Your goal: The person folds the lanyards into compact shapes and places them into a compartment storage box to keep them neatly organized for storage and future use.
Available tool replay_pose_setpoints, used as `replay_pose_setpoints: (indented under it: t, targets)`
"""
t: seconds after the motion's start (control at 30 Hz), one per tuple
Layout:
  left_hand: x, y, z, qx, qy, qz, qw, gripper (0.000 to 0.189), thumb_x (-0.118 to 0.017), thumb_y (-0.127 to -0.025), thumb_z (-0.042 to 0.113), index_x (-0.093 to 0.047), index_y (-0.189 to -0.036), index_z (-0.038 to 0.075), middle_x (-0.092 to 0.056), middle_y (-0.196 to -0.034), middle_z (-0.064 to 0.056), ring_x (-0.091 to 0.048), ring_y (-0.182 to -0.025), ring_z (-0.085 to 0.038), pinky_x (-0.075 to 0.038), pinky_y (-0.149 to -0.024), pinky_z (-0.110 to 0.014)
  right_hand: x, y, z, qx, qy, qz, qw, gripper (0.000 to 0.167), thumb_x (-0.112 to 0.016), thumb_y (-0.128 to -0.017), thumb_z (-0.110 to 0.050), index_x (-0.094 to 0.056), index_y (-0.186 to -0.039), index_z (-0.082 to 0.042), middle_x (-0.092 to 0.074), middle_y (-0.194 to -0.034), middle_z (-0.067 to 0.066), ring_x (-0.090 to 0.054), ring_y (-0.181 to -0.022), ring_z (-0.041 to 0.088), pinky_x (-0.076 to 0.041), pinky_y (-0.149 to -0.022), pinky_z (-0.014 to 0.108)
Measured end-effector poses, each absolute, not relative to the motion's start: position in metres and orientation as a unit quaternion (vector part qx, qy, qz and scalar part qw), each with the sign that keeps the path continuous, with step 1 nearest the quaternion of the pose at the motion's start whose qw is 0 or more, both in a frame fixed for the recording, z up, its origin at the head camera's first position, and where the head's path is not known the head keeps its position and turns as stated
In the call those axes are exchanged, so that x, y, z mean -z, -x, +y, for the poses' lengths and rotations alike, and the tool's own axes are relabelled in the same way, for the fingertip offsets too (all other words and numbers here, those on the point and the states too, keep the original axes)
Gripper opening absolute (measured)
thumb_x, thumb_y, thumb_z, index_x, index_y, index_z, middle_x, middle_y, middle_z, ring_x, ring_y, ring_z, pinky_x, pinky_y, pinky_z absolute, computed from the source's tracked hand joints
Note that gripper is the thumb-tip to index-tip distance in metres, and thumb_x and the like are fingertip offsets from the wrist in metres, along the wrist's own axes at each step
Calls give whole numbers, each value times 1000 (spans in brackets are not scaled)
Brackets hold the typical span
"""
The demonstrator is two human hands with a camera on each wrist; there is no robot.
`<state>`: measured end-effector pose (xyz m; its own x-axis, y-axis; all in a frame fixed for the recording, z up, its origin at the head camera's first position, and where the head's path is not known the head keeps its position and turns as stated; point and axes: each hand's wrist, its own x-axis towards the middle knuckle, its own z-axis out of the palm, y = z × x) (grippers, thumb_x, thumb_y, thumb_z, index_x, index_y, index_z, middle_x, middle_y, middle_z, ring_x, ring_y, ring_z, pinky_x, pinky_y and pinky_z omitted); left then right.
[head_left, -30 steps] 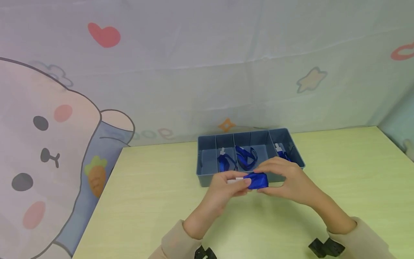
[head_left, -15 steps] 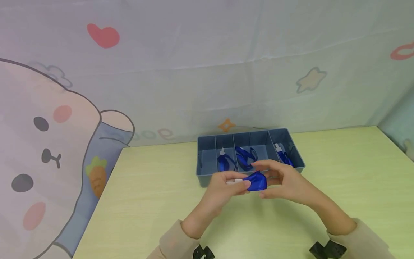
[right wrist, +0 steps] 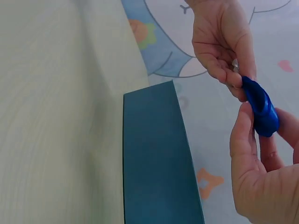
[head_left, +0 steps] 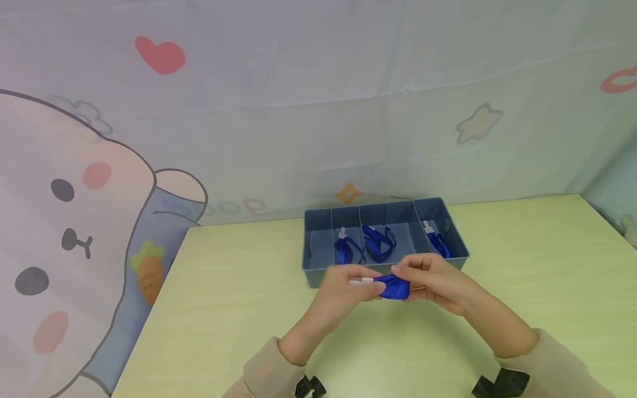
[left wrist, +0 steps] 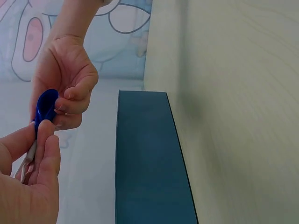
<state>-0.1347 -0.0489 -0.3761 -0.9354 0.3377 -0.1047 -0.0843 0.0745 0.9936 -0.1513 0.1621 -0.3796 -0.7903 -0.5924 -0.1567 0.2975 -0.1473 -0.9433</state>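
A rolled-up blue lanyard [head_left: 396, 288] with a white clip end [head_left: 360, 281] is held in front of the box, above the table. My left hand [head_left: 343, 290] pinches it between thumb and fingers where the white end meets the blue band. From the other side my right hand [head_left: 440, 282] pinches the top edge of the coil with thumb and forefinger. The right wrist view shows the coil [right wrist: 263, 109] as a hollow loop between the right hand's fingers. Part of the white end is hidden inside the left hand.
A blue-grey divided box [head_left: 318, 275] stands behind the hands, near the printed cloth backdrop [head_left: 298, 110]. Inside, separate compartments hold a blue lanyard with a white clip [head_left: 344, 250], another coiled lanyard [head_left: 379, 243] and one at the right [head_left: 438, 243]. Pale wooden tabletop [head_left: 239, 287] lies around it.
The right hand's fingers, spread around the coil's far end and then loosened, have closed in and now pinch its top edge. The coil has flattened and dipped slightly. The left hand kept its hold.
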Motion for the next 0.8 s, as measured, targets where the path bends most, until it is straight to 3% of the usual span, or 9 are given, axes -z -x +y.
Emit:
replay_pose_setpoints:
  t: [0.2,0.47,0.63,0.8]
  targets:
    - [378,135,-50,-654,-90,740,130,15,-71,-82,9,-72,-93,-1,-69,-82,-10,-67,-72,-20,-55,-69,-28,378,151,160,736,89,602,297,11,-59,-92,-13,-70,-93,-10,-69,-88,5,-68,-77,17,-55,-71,26]
    - [381,138,-52,-640,-80,757,108,15,-71,-82,12,-72,-93,1,-68,-84,-8,-64,-73,-16,-55,-70,-29,377,149,155,692,101,672,244,29,-65,-89,-16,-64,-104,8,-70,-90,8,-68,-77,20,-56,-71,29]
    - [383,140,-54,-643,-71,755,108,17,-71,-82,13,-72,-95,1,-66,-88,-8,-65,-76,-18,-56,-72,-31,378,149,151,708,87,665,222,20,-68,-85,-10,-68,-100,4,-70,-89,7,-68,-79,18,-55,-73,30]
    - [386,142,-58,-656,-65,743,117,21,-70,-84,11,-70,-101,-1,-67,-92,-11,-67,-79,-22,-56,-74,-33,380,149,146,678,103,705,178,32,-66,-86,-5,-60,-111,13,-69,-89,11,-68,-78,18,-55,-74,33]
